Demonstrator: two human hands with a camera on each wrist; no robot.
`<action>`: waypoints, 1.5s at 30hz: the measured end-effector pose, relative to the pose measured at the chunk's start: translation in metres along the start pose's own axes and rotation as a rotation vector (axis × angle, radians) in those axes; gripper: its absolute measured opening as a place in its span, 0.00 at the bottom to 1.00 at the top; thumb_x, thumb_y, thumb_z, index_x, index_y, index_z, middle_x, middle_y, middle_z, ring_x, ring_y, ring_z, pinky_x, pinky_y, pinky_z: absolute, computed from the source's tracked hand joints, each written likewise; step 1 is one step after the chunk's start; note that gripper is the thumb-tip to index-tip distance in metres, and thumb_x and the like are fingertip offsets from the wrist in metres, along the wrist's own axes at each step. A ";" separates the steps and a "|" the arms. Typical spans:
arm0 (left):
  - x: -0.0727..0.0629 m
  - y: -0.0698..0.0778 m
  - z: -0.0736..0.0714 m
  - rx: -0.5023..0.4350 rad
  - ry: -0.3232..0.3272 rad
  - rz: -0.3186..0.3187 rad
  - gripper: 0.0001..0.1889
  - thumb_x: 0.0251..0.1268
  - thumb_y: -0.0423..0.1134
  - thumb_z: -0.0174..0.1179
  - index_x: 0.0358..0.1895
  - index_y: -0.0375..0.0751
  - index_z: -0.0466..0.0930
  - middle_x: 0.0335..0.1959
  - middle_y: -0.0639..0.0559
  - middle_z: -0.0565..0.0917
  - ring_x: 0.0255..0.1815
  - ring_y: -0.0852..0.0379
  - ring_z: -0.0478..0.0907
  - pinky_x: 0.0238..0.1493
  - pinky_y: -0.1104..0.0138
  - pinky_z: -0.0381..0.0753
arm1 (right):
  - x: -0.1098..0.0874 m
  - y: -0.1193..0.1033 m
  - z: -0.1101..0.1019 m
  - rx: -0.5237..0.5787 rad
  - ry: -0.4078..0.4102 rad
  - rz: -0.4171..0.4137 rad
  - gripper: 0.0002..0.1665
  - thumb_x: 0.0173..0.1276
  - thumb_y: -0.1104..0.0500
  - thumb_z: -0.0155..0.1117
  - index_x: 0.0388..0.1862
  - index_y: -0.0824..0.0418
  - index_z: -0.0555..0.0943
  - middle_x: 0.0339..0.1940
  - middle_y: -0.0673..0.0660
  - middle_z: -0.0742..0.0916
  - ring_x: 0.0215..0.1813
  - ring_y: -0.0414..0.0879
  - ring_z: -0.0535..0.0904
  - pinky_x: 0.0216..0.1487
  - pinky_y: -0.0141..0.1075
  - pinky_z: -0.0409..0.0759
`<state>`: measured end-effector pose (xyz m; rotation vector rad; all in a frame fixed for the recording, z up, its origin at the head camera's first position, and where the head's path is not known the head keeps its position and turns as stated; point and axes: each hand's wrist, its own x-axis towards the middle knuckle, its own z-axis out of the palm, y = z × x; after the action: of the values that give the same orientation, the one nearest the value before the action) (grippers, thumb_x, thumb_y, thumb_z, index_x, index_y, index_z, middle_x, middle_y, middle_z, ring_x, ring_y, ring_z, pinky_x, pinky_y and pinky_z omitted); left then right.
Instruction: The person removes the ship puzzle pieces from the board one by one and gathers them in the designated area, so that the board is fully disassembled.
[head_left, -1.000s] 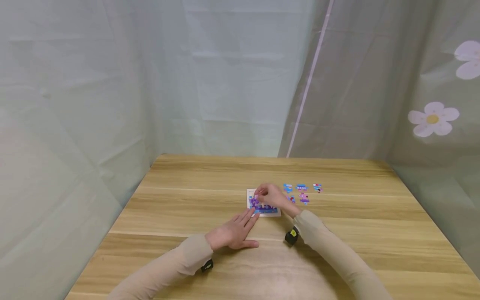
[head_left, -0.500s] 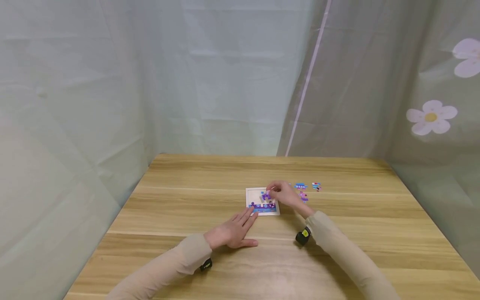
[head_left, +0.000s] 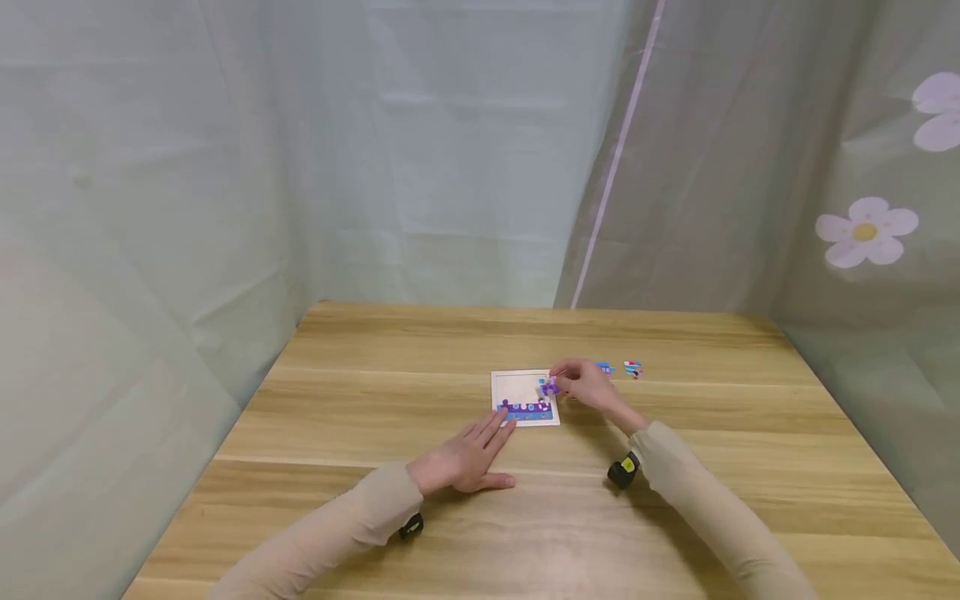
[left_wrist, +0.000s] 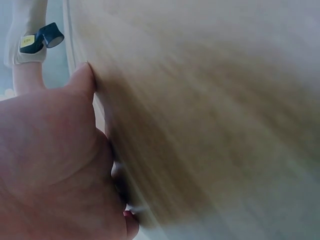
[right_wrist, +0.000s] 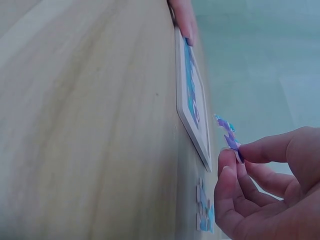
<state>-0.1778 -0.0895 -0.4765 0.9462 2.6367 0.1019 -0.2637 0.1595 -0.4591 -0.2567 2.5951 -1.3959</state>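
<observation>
My right hand (head_left: 588, 385) pinches a purple jigsaw piece (head_left: 550, 387) between thumb and fingers, over the right side of a white puzzle tray (head_left: 494, 390). In the right wrist view, this piece (right_wrist: 230, 137) is held above the tray's level, tilted. A strip of joined blue and purple pieces (head_left: 528, 412) fills the tray's lower part; bare pale board shows above it. My left hand (head_left: 468, 454) lies with fingers extended, its fingertips on the tray's lower left corner. The left wrist view mostly shows that palm (left_wrist: 55, 160) and the wood.
Loose jigsaw pieces lie right of the tray: a blue one (head_left: 604, 367) partly behind my right hand and a red, white and blue one (head_left: 633, 368). More pieces (right_wrist: 204, 210) show below the right fingers. The wooden table (head_left: 375, 400) meets hanging curtains (head_left: 480, 167) behind.
My right hand has moved rightward from the tray's left part, carrying the purple piece and uncovering the board. It now covers some loose pieces. The left hand has stayed at the tray's corner.
</observation>
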 end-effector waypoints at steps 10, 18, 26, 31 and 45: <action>0.002 -0.003 0.007 0.013 -0.003 -0.008 0.47 0.68 0.68 0.43 0.79 0.42 0.37 0.80 0.43 0.37 0.81 0.46 0.38 0.77 0.51 0.51 | -0.001 0.004 -0.007 0.029 -0.009 -0.004 0.13 0.69 0.64 0.58 0.49 0.69 0.81 0.35 0.61 0.86 0.31 0.43 0.79 0.32 0.32 0.79; -0.001 -0.002 0.005 0.003 0.002 -0.015 0.47 0.67 0.68 0.44 0.79 0.43 0.38 0.81 0.43 0.38 0.81 0.47 0.38 0.78 0.52 0.51 | -0.001 0.009 -0.013 0.050 0.008 -0.003 0.13 0.69 0.65 0.58 0.50 0.69 0.80 0.37 0.62 0.87 0.31 0.44 0.79 0.31 0.34 0.80; -0.002 -0.001 0.005 0.003 0.002 -0.011 0.47 0.68 0.68 0.43 0.79 0.43 0.38 0.81 0.44 0.38 0.81 0.47 0.38 0.78 0.52 0.50 | -0.002 0.014 -0.020 0.021 0.007 -0.015 0.14 0.70 0.65 0.57 0.50 0.70 0.80 0.39 0.65 0.87 0.32 0.42 0.79 0.32 0.33 0.79; -0.003 -0.001 0.004 0.018 0.008 -0.012 0.47 0.68 0.68 0.43 0.79 0.43 0.37 0.81 0.44 0.38 0.81 0.47 0.38 0.78 0.52 0.51 | -0.003 0.016 -0.025 0.040 0.011 -0.023 0.13 0.70 0.65 0.55 0.50 0.69 0.80 0.35 0.62 0.87 0.29 0.44 0.79 0.29 0.33 0.78; -0.002 -0.002 0.006 0.024 0.008 -0.009 0.47 0.68 0.69 0.42 0.79 0.44 0.35 0.81 0.44 0.37 0.81 0.47 0.37 0.78 0.53 0.50 | -0.008 0.024 -0.037 0.070 0.028 0.029 0.15 0.70 0.64 0.56 0.52 0.70 0.79 0.31 0.58 0.84 0.27 0.43 0.75 0.26 0.31 0.76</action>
<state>-0.1751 -0.0924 -0.4821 0.9435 2.6551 0.0724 -0.2668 0.2046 -0.4588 -0.1903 2.5557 -1.4873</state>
